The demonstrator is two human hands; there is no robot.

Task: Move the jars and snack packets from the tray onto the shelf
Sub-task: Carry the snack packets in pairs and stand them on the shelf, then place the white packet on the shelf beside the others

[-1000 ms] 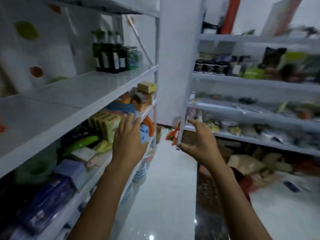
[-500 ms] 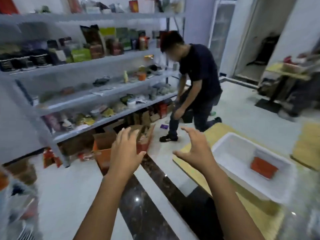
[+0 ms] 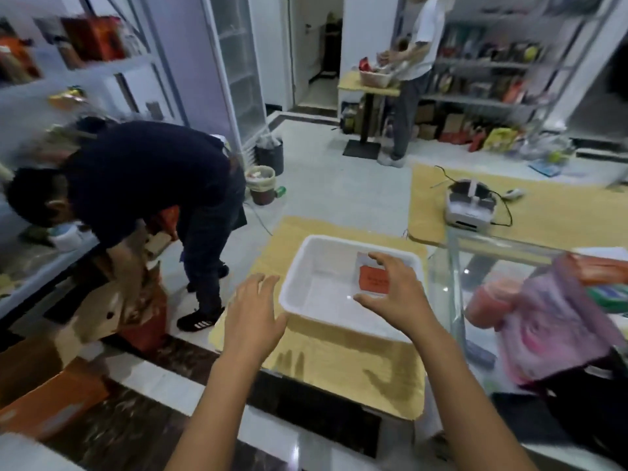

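Centrally, a white tray (image 3: 294, 268) stands on the yellow-topped desk (image 3: 339, 363), with one red snack packet (image 3: 373, 281) lying flat toward its right side. Right hand (image 3: 396, 295): thumb and fingers spread wide above the packet, holding nothing; whether it touches the packet cannot be told. Left hand (image 3: 253, 317): fingers spread, empty, just beside the tray's near left corner.

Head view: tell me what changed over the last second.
The view swung from the shelf to the white tray on the yellow table. The left hand, earlier at a blue packet on that shelf, now hovers open beside the tray; the right hand has come over the red packet, fingers spread. Unchanged: the right hand holds nothing, the red packet lies in the tray.
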